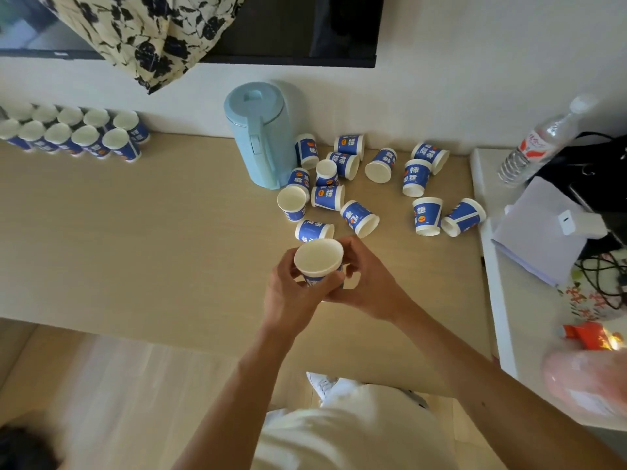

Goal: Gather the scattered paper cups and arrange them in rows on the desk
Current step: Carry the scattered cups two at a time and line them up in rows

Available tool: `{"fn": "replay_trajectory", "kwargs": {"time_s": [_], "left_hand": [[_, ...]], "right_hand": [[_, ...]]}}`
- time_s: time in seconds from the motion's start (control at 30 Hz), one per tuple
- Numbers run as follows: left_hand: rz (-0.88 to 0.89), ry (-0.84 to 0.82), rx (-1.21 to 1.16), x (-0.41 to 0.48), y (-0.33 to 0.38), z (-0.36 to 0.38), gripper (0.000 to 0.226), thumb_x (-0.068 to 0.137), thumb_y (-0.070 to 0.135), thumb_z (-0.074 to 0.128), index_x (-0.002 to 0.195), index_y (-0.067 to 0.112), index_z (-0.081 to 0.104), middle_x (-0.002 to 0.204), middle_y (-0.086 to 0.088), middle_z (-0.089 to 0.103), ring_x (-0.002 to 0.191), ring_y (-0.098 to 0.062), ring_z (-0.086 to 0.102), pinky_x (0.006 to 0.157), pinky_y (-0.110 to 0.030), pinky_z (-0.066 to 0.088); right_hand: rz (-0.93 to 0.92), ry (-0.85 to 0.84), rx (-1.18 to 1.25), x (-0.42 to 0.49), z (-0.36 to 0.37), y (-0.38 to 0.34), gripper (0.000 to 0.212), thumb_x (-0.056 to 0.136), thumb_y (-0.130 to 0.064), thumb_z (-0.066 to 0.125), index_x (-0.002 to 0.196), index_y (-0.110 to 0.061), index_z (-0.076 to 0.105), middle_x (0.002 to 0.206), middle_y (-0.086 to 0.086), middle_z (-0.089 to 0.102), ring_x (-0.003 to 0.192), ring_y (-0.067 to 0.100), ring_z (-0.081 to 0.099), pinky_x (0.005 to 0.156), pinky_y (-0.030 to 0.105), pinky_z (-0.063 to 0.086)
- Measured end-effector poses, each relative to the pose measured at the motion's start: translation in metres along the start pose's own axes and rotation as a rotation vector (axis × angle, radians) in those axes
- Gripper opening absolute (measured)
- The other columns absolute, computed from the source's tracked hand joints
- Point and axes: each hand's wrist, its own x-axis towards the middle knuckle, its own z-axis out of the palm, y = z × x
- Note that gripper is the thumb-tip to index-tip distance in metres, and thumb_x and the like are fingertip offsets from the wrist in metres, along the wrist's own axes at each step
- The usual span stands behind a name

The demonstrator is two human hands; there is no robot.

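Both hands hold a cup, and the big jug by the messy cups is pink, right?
No: the head view shows the jug is light blue, not pink. The left hand and right hand do hold a cup, and the jug stands by the messy cups.

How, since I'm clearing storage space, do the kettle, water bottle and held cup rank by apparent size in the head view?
1. kettle
2. water bottle, long but slim
3. held cup, smallest even though nearest the camera

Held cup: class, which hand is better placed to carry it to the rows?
Left. The left hand and right hand both hold the cup, but the rows stand far left.
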Motion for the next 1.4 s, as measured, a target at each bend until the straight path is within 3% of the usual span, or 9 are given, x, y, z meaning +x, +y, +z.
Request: {"fn": "replay_trajectory", "kwargs": {"time_s": [0.2, 0.33, 0.47, 0.63, 0.97, 1.1, 1.23, 1.3, 1.4], "left_hand": [[0.018, 0.152, -0.02, 0.001, -0.007, -0.026, 0.048, 0.058, 0.044, 0.083, 0.101, 0.033, 0.067, 0.094, 0.019, 0.074, 0.087, -0.002, 0.07, 0.072, -0.02, 0.055], [-0.012, 0.225, -0.048, 0.0, -0.014, -0.038, 0.053, 0.055, 0.048, 0.082, 0.103, 0.032, 0.067, 0.095, 0.015, 0.074, 0.09, -0.006, 0.071, 0.077, -0.027, 0.058], [-0.014, 0.261, -0.06, -0.005, -0.018, -0.044, 0.051, 0.054, 0.047, 0.082, 0.101, 0.032, 0.067, 0.095, 0.012, 0.075, 0.091, -0.009, 0.071, 0.079, -0.031, 0.06], [-0.011, 0.301, -0.062, -0.005, -0.019, -0.055, 0.049, 0.056, 0.045, 0.083, 0.101, 0.034, 0.066, 0.096, 0.011, 0.075, 0.093, -0.011, 0.072, 0.081, -0.035, 0.061], [-0.001, 0.298, -0.103, 0.005, -0.022, -0.065, 0.045, 0.059, 0.044, 0.083, 0.101, 0.038, 0.066, 0.097, 0.016, 0.075, 0.092, -0.006, 0.072, 0.079, -0.031, 0.059], [0.003, 0.285, -0.127, 0.007, -0.026, -0.072, 0.044, 0.062, 0.041, 0.085, 0.102, 0.037, 0.067, 0.098, 0.016, 0.075, 0.092, -0.006, 0.072, 0.077, -0.029, 0.058], [0.012, 0.29, -0.155, 0.009, -0.026, -0.089, 0.043, 0.063, 0.041, 0.085, 0.101, 0.038, 0.067, 0.098, 0.016, 0.075, 0.093, -0.006, 0.072, 0.078, -0.03, 0.059], [0.023, 0.299, -0.172, 0.01, -0.026, -0.104, 0.041, 0.062, 0.04, 0.085, 0.1, 0.039, 0.068, 0.097, 0.016, 0.075, 0.093, -0.006, 0.072, 0.077, -0.027, 0.059], [0.036, 0.311, -0.195, 0.01, -0.027, -0.129, 0.039, 0.063, 0.038, 0.085, 0.098, 0.04, 0.068, 0.097, 0.015, 0.075, 0.092, -0.006, 0.072, 0.074, -0.022, 0.057]], "right_hand": [[0.074, -0.194, -0.119, 0.038, -0.008, 0.016, 0.067, 0.068, -0.017, 0.079, 0.128, -0.026, 0.051, 0.123, -0.014, 0.064, 0.112, 0.007, 0.061, 0.083, 0.025, 0.044], [0.132, 0.006, -0.464, 0.083, 0.002, 0.05, 0.066, 0.073, -0.012, 0.082, 0.133, -0.009, 0.053, 0.131, 0.007, 0.058, 0.122, 0.023, 0.054, 0.1, 0.032, 0.043], [0.138, 0.001, -0.812, 0.12, 0.022, 0.077, 0.087, 0.076, -0.026, 0.085, 0.148, -0.009, 0.038, 0.148, 0.012, 0.045, 0.137, 0.032, 0.043, 0.114, 0.042, 0.036], [0.169, 0.01, -0.971, 0.133, 0.036, 0.103, 0.086, 0.076, -0.038, 0.083, 0.146, -0.015, 0.038, 0.144, 0.011, 0.048, 0.133, 0.033, 0.047, 0.11, 0.046, 0.041], [0.028, 0.139, -0.52, 0.115, 0.026, 0.1, 0.065, 0.067, -0.026, 0.089, 0.117, -0.009, 0.051, 0.112, 0.005, 0.055, 0.104, 0.027, 0.054, 0.094, 0.044, 0.048], [0.014, 0.193, -0.346, 0.108, 0.029, 0.082, 0.064, 0.072, -0.022, 0.088, 0.126, -0.013, 0.055, 0.121, 0.0, 0.056, 0.111, 0.016, 0.053, 0.099, 0.026, 0.045], [0.143, 0.224, -0.129, 0.106, 0.044, 0.056, 0.06, 0.072, -0.023, 0.088, 0.119, -0.02, 0.052, 0.113, -0.01, 0.059, 0.101, -0.004, 0.056, 0.085, 0.007, 0.042], [0.153, 0.209, -0.036, 0.107, 0.056, 0.039, 0.055, 0.071, -0.019, 0.086, 0.117, -0.022, 0.057, 0.112, -0.011, 0.063, 0.098, -0.007, 0.059, 0.081, 0.008, 0.046], [0.149, 0.138, 0.135, 0.11, 0.076, 0.011, 0.067, 0.063, -0.025, 0.082, 0.126, -0.024, 0.059, 0.119, 0.0, 0.066, 0.103, 0.01, 0.066, 0.081, 0.02, 0.054]]}}
